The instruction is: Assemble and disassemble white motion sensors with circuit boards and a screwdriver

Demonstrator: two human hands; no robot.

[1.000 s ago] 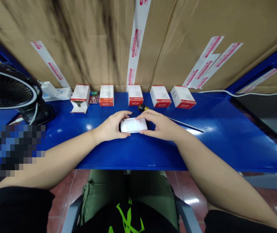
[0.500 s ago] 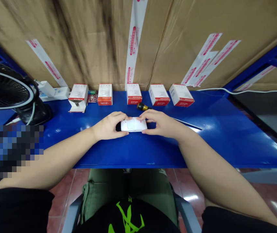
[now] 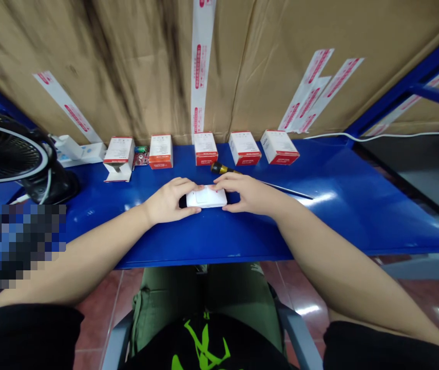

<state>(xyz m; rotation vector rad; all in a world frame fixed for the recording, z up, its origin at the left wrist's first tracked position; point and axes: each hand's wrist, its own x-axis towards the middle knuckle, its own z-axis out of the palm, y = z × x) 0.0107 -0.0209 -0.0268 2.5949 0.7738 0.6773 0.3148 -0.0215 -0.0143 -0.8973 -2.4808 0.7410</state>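
Observation:
Between my two hands a white motion detector (image 3: 206, 197) lies lengthwise on the blue table. My left hand (image 3: 173, 201) grips its left end, thumb on the near side and fingers on the far side. At the right end my right hand (image 3: 240, 193) holds it the same way, fingertips over the top face. Just beyond the right hand rests a long screwdriver (image 3: 219, 168) with a black and yellow handle; its shaft emerges to the right behind my wrist.
Several white and red boxes (image 3: 244, 148) stand in a row along the cardboard wall. The leftmost box (image 3: 119, 154) has its front flap open, with small red and green items (image 3: 141, 155) beside it. A black fan (image 3: 7, 149) and a white power strip (image 3: 88, 154) occupy the left side.
My view has shifted slightly, so the table and boxes appear a little further left. Both hands keep their grip on the motion detector, with no clear movement of it on the table.

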